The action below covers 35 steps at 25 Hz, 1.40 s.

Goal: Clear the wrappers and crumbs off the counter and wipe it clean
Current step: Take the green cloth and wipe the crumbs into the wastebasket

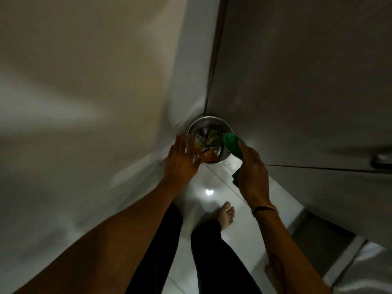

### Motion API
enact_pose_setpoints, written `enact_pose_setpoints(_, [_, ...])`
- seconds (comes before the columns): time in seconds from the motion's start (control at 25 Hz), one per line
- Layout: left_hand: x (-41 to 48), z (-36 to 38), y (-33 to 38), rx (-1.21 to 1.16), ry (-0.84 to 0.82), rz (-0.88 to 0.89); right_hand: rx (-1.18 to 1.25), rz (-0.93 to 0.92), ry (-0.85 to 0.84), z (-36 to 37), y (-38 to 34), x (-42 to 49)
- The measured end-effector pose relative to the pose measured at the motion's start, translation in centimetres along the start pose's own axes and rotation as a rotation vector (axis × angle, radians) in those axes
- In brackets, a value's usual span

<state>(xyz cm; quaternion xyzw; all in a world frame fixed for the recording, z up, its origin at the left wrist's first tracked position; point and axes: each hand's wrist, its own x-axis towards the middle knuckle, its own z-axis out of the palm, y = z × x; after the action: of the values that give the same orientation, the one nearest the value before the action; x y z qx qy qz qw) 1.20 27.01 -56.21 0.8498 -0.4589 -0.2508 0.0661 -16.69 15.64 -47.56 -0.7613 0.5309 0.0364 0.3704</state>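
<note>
Hands [214, 164] over wrapper-filled (metal) bin [209, 128]

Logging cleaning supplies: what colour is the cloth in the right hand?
Green, plain; the cloth shows clearly in the head view.

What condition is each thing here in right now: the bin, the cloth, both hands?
Metal bin: upright on the floor in the corner, no lid on it, holding colourful wrappers.
Wrappers: crumpled inside the bin.
Green cloth: bunched up, gripped by the right hand, held at the bin's rim.
Right hand: closed on the cloth.
Left hand: open, fingers spread, empty, above the bin's left rim.
</note>
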Motion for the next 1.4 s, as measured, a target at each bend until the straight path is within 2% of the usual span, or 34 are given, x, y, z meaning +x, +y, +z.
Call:
enact_pose_setpoints(0.08, [2.3, 5.0, -1.5, -0.092, 0.013, -0.023, -0.087, -0.063, 0.001, 3.8, 3.7, 3.1])
enact_pose_setpoints(0.2, [5.7, 9.7, -2.3, -0.403, 0.021, -0.186, -0.131, -0.1, 0.032, 7.4, 7.6, 6.2])
enact_pose_setpoints(0.32, [7.9, 10.9, -2.7, -0.673, 0.082, -0.362, -0.122, -0.139, 0.07, 9.6, 9.1, 7.3])
enact_pose_setpoints(0.44, [7.3, 9.1, -1.6, -0.683, 0.143, -0.441, -0.128, -0.165, 0.031, 9.1, 8.4, 6.5])
enact_pose_setpoints(0.6, [3.2, 2.1, 1.0, -0.66, 0.083, -0.537, -0.093, -0.135, 0.01, 4.2, 4.7, 2.8])
enact_pose_setpoints(0.68, [-0.7, -3.3, 2.3, -0.664, 0.072, -0.536, -0.02, -0.112, -0.005, 0.6, 1.4, -1.4])
enact_pose_setpoints(0.8, [-8.1, -13.3, 4.4, -0.681, 0.111, -0.537, 0.083, -0.174, 0.04, -6.1, -4.9, -8.9])
enact_pose_setpoints(0.92, [-14.1, -22.9, 6.9, -0.609, 0.12, -0.598, 0.244, -0.226, 0.158, -13.3, -11.9, -15.0])
enact_pose_setpoints(1.08, [-17.0, -33.0, 10.8, -0.605, 0.183, -0.512, 0.326, -0.294, 0.356, -22.5, -17.8, -19.1])
enact_pose_setpoints(1.28, [-14.1, -38.6, 15.8, -0.436, 0.148, -0.362, 0.379, -0.312, 0.538, -30.6, -19.2, -20.3])
enact_pose_setpoints(1.4, [-11.9, -39.9, 17.2, -0.395, 0.094, -0.326, 0.279, -0.239, 0.774, -35.6, -17.1, -18.6])
